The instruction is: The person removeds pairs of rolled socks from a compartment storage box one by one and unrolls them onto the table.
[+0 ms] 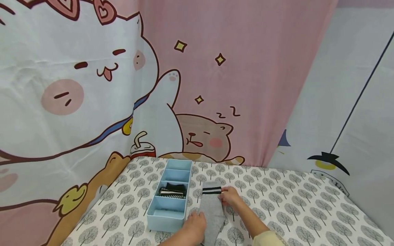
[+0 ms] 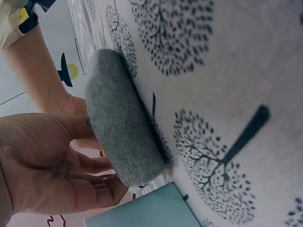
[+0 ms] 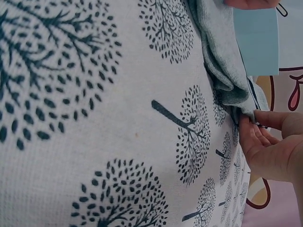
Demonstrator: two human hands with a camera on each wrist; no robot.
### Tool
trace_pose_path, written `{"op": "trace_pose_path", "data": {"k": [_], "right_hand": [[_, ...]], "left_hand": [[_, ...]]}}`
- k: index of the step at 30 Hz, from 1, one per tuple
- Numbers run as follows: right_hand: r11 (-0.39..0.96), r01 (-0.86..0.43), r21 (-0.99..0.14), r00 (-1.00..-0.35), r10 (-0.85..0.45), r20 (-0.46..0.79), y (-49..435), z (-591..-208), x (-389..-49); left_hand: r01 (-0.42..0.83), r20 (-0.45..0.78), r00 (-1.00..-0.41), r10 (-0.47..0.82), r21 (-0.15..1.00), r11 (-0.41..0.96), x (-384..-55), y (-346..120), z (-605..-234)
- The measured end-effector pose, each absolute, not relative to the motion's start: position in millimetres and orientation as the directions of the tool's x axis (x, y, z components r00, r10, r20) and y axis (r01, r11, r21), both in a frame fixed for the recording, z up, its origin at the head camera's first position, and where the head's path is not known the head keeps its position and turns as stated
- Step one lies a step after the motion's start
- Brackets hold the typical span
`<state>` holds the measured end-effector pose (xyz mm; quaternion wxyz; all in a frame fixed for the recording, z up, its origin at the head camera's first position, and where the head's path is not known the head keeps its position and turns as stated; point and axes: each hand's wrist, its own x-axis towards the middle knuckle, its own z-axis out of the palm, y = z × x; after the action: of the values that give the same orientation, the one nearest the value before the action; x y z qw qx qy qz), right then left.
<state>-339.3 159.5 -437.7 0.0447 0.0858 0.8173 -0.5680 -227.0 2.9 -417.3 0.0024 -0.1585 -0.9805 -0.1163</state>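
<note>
A grey sock [image 1: 211, 208] with two black stripes at its cuff lies lengthwise on the tree-patterned cloth [image 1: 277, 205], just right of a light blue divided box [image 1: 167, 218]. My left hand [image 1: 194, 227] is at the toe end. In the left wrist view its thumb and fingers [image 2: 102, 165] sit on either side of the rounded grey sock end [image 2: 120, 127], which is raised slightly off the cloth. My right hand [image 1: 230, 196] rests at the striped cuff; its fingertips [image 3: 246, 125] touch the sock's edge [image 3: 222, 61].
One middle compartment of the box holds a folded black and white sock [image 1: 173, 190]; the others look bare. A cartoon cat curtain [image 1: 123, 85] hangs close behind the table and a pale wall [image 1: 354, 102] stands at the right. The cloth stretches bare to the right.
</note>
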Motion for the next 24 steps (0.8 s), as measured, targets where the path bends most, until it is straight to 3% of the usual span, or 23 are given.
{"op": "trace_pose_path", "data": {"k": [4,14,24], "right_hand": [[0.339,0.182,-0.923,-0.983,0.067,-0.169,159.5,-434.1,-337.3],[0.266,0.12,-0.957,-0.99,-0.036,-0.134,164.0,-425.6,-334.2],[0.3,0.11,-0.948,-0.993,-0.003,-0.116,180.8,-416.4,-336.5]], "left_hand": [[0.333,0.032,-0.942,0.335,0.234,0.914,-226.8,1.4,-416.4],[0.386,-0.016,-0.904,0.427,0.397,0.833,-230.4,-7.3,-401.2],[0.435,0.048,-0.875,0.482,0.516,0.738,-232.4,-8.5,-392.4]]}}
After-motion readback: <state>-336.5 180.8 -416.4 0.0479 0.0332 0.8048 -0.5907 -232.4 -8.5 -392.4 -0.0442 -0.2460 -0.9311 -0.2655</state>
